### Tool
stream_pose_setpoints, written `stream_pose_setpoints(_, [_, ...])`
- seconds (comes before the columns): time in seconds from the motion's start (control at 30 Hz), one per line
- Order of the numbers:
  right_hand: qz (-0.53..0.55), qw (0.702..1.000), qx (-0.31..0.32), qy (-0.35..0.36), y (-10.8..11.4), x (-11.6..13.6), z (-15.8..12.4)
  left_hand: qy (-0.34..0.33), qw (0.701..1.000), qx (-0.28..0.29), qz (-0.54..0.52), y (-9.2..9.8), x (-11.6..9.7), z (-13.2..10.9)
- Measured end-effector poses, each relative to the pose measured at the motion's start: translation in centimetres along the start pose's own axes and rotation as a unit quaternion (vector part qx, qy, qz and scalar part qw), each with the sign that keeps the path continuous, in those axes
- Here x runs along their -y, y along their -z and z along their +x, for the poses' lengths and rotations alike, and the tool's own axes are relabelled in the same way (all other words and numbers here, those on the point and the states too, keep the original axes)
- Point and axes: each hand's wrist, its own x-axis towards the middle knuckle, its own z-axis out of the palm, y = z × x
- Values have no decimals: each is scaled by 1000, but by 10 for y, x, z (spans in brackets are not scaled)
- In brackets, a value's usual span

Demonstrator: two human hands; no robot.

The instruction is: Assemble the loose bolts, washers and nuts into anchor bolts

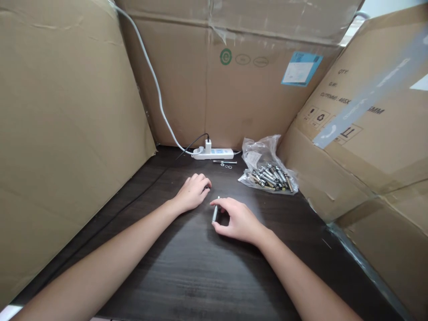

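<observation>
Between the thumb and fingers of my right hand [237, 218] is a silvery expansion bolt [215, 213], tilted slightly, its narrower end pointing away from me. To the left and a little farther off, my left hand [193, 191] rests low over the table with curled fingers. A small dark thing [206, 188] shows at its fingertips, too small to name. Beyond the hands, a thin metal bolt [229, 162] lies crosswise on the table, with several small washers [228, 167] just in front of it.
A clear plastic bag [259, 154] full of metal expansion bolts lies at the back right. Behind the loose parts is a white power strip [220, 154] with plugs and cables. Cardboard boxes [76, 89] wall in the dark wooden table [200, 276] on the left, back and right.
</observation>
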Motion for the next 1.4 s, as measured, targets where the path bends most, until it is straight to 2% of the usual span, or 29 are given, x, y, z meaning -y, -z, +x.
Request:
stream_pose_setpoints(0.2, [2, 1000, 6, 6, 1, 1, 1, -25, 999, -6, 27, 0, 5, 0])
stream_pose_setpoints(0.4, [-1, 1000, 9, 4, -1, 2, 2, -15, 999, -37, 26, 0, 7, 4])
stream_pose_setpoints(0.53, [-2, 1000, 11, 22, -2, 3, 1, -50, 994, -79, -65, 7, -11, -2])
stream_pose_setpoints(0.6, [-5, 999, 10, 34, -2, 4, 1, -40, 986, -84, -137, 10, -22, -7])
stream_pose_setpoints(0.77, [-9, 999, -5, 39, -1, 1, 2, -30, 977, -73, -197, 9, -36, -14])
stream_pose_setpoints(0.9, [-6, 999, -16, 32, -1, -2, 3, -36, 971, -61, -229, 7, -33, -14])
stream_pose_setpoints(1.2, [-13, 999, -20, 31, 0, -6, 3, -27, 972, -34, -230, 5, -30, -15])
stream_pose_setpoints(1.4, [-16, 999, -23, 37, 2, -5, 3, -46, 972, -38, -229, 10, -31, -16])
